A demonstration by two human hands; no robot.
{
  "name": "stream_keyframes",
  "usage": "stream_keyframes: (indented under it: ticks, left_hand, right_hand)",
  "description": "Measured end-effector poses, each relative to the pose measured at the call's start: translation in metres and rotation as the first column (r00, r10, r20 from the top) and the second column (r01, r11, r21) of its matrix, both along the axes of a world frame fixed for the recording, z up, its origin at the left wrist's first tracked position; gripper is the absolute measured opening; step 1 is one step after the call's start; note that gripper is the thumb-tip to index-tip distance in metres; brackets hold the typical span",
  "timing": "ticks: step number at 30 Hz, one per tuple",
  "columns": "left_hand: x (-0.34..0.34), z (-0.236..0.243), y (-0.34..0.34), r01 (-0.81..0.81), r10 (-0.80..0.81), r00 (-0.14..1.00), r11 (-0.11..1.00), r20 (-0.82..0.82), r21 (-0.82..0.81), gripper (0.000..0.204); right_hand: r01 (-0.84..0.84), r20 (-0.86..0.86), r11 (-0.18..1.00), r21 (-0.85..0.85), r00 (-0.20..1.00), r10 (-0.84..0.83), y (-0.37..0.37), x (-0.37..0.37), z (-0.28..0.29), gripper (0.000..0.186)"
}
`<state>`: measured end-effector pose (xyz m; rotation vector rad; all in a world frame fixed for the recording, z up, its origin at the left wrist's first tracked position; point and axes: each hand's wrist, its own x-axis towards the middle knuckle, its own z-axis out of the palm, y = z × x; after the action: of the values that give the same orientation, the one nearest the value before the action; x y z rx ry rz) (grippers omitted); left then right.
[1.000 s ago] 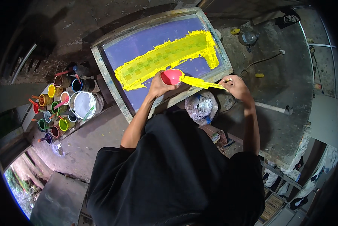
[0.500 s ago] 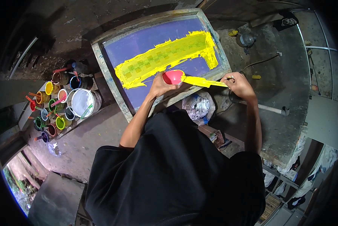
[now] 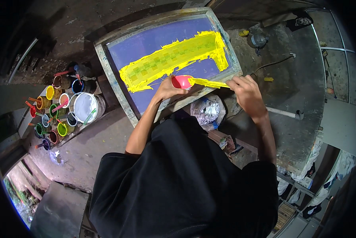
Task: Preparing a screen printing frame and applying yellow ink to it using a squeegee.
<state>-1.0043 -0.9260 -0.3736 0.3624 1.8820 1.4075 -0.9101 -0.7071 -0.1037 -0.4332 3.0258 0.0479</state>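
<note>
The left hand [image 3: 168, 88] grips the pink bowl [image 3: 181, 82] above the wooden frame's [image 3: 116, 79] near side while the right hand [image 3: 247, 95] pinches the scraper [image 3: 213, 83] at its rim, so tipping either could drip thick yellow paint [image 3: 221, 61] onto the wood.

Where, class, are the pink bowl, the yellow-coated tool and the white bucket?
Pink bowl [image 3: 181, 82], head view: inner wall.
Yellow-coated tool [image 3: 209, 83], head view: middle of coated length.
White bucket [image 3: 101, 106], head view: right outer wall.
</note>
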Motion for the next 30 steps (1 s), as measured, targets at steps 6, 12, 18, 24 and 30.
stream_keyframes:
  ticks: [6, 12, 18, 24, 30]
  left_hand:
    - [-0.011, 0.022, -0.002, 0.054, -0.059, 0.988, 0.998, 0.143, 0.036, 0.105]
    - [0.000, 0.025, 0.006, -0.080, 0.069, 0.991, 0.991, 0.112, 0.104, 0.093]
    - [0.007, 0.009, 0.017, -0.138, 0.112, 0.954, 0.987, 0.279, 0.077, 0.096]
    - [0.038, 0.004, 0.027, -0.159, 0.133, 0.932, 0.986, -0.336, -0.051, 0.113]
    - [0.077, -0.018, 0.047, -0.200, 0.038, 0.779, 0.961, -0.626, -0.190, 0.127]
  right_hand:
    - [-0.121, 0.008, 0.991, 0.048, 0.993, 0.121, 0.001, -0.001, 0.006, 0.018]
    - [-0.105, 0.009, 0.989, -0.108, 0.994, 0.107, 0.030, 0.013, 0.002, 0.028]
    - [-0.201, 0.050, 0.974, -0.104, 0.977, 0.207, 0.068, 0.006, 0.003, 0.028]
    - [0.009, 0.026, 0.879, -0.477, 1.000, 0.004, 0.106, -0.017, -0.021, 0.033]
    - [0.414, 0.431, 0.637, -0.650, 0.892, -0.140, 0.137, -0.040, -0.122, 0.026]
